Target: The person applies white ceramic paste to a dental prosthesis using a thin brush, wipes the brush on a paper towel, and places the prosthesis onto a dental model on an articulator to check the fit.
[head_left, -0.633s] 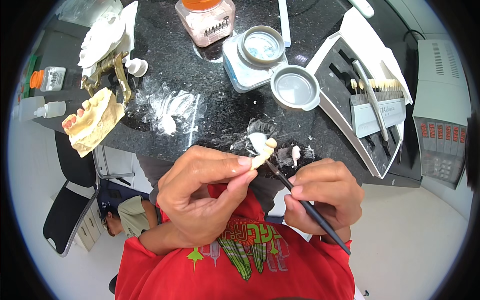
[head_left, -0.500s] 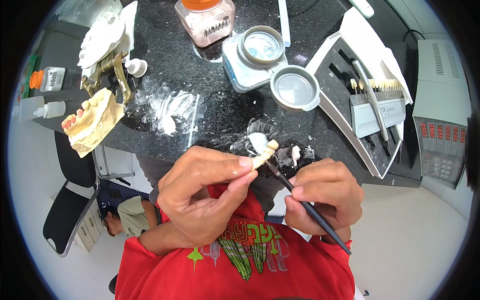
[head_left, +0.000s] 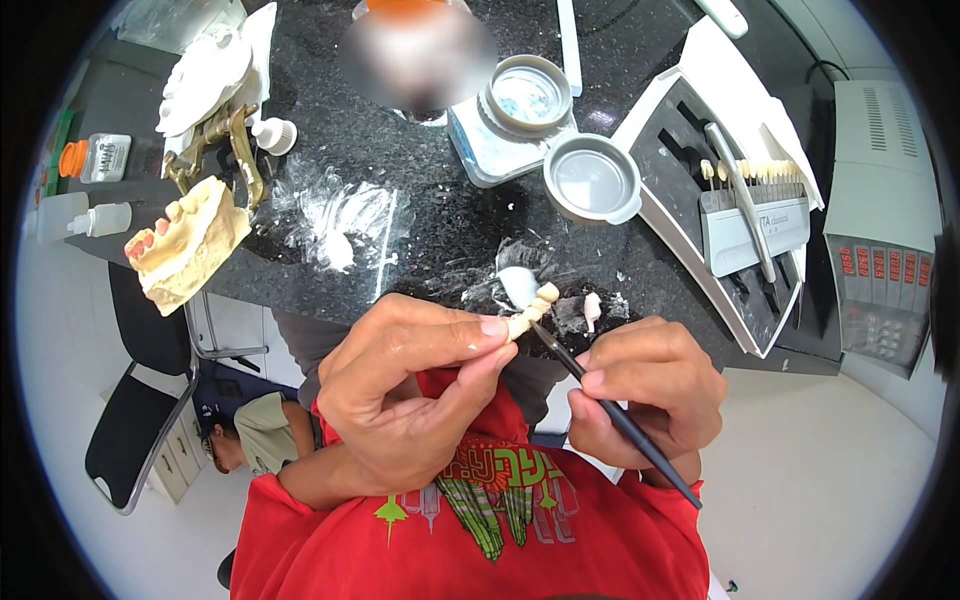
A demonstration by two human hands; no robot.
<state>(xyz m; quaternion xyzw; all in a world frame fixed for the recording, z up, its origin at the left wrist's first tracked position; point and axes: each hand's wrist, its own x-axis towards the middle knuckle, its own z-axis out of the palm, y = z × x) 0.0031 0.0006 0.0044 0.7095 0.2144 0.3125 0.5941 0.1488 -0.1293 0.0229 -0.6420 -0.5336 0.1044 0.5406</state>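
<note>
My left hand pinches a small cream dental bridge of several tooth units between thumb and index finger, just past the counter's front edge. My right hand is closed on a slim black brush, whose tip meets the underside of the bridge. Beyond them lie a patch of white paste and a small pinkish piece on the smeared black counter.
A plaster tooth model and brass articulator sit left; grey-lidded jars, a blurred orange-lidded jar and a shade-guide case stand behind and right, beside a control unit. Another person appears below the counter at lower left.
My left fingers and the bridge have shifted very slightly to the right, with the brush tip staying against the bridge. Both hands keep their grip.
</note>
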